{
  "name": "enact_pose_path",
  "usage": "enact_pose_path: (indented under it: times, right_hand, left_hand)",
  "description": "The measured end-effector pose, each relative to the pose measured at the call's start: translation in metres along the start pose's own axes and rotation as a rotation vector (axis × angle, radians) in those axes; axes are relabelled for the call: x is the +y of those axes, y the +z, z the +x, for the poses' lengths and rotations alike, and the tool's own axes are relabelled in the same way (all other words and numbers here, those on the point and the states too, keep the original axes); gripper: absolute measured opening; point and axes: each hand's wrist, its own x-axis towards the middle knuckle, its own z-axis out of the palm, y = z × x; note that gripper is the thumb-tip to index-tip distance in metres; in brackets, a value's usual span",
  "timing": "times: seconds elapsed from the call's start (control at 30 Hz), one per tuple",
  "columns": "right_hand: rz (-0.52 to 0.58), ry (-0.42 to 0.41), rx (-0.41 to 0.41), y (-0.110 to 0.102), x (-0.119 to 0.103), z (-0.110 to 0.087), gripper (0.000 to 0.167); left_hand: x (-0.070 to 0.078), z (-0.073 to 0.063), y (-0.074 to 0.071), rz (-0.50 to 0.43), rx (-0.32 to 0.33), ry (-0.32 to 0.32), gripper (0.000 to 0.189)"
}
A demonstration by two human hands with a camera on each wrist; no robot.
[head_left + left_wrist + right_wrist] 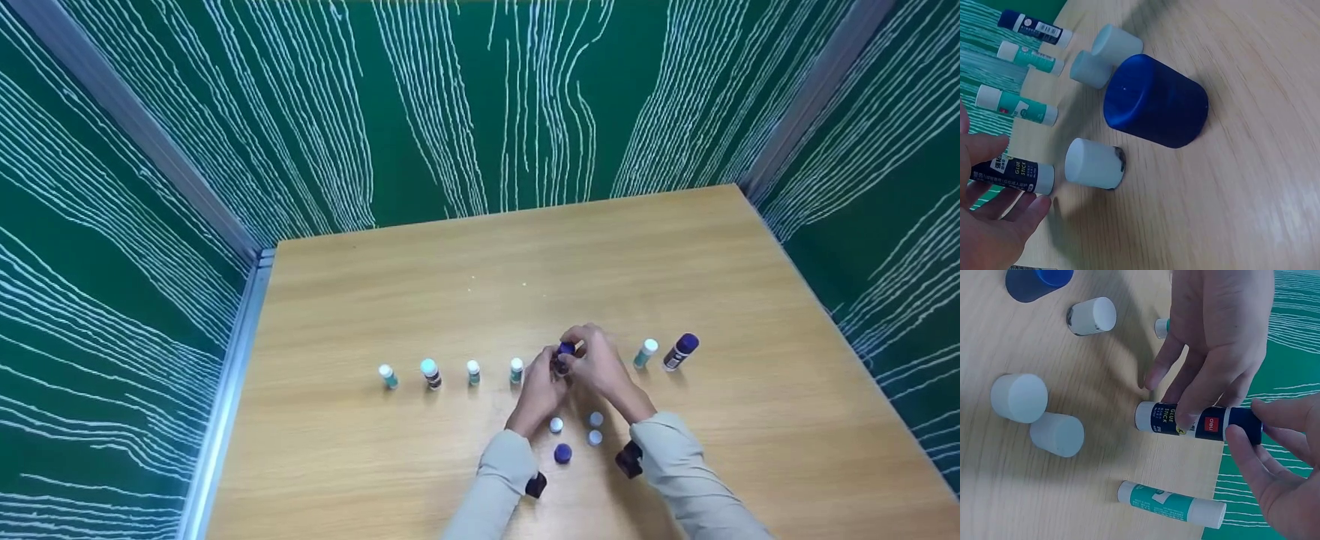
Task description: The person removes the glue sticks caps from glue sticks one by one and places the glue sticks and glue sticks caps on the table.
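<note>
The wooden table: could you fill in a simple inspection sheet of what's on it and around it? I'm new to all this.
Surface: wooden table, light brown.
Job's things: one dark-labelled glue stick in hand; six other glue sticks standing, four left and two right of the hands; three white cap-like pieces and one blue piece nearer the person.
Clutter: a few pale specks.
Hands: left hand holds the stick's body; right hand pinches its blue cap.
Cables: nothing seen.
Surroundings: green walls with white wavy lines.
</note>
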Motion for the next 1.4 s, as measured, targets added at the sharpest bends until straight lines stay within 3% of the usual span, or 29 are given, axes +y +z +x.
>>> enact_pose_path:
  times: [0.2, 0.63, 0.77, 0.9, 1.03, 1.23, 1.4]
  right_hand:
    - [-0.038, -0.033, 0.029, 0.004, -0.001, -0.001, 0.02]
    - [-0.068, -0.115, 0.125, -0.003, -0.006, -0.004, 0.016]
    - [-0.063, -0.138, 0.143, -0.008, -0.009, -0.005, 0.017]
    - [-0.058, -0.166, 0.162, -0.011, -0.011, -0.006, 0.018]
    - [-0.034, -0.166, 0.165, -0.014, -0.013, -0.008, 0.019]
    - [0.024, -0.165, 0.135, -0.022, -0.021, -0.014, 0.019]
    - [0.017, -0.145, 0.119, -0.029, -0.027, -0.021, 0.02]
  left_hand:
    - [-0.002, -0.002, 0.002, 0.03, 0.041, 0.08, 0.035]
    - [0.004, -0.003, -0.002, -0.073, 0.01, 0.059, 0.046]
    - [0.006, -0.001, -0.003, -0.074, 0.017, 0.06, 0.038]
    - [0.008, -0.001, -0.005, -0.05, 0.038, 0.103, 0.03]
    - [0.013, -0.003, -0.008, -0.04, 0.056, 0.149, 0.027]
    - [0.022, -0.007, -0.014, -0.051, 0.062, 0.16, 0.024]
    - [0.029, -0.012, -0.02, -0.005, 0.073, 0.214, 0.024]
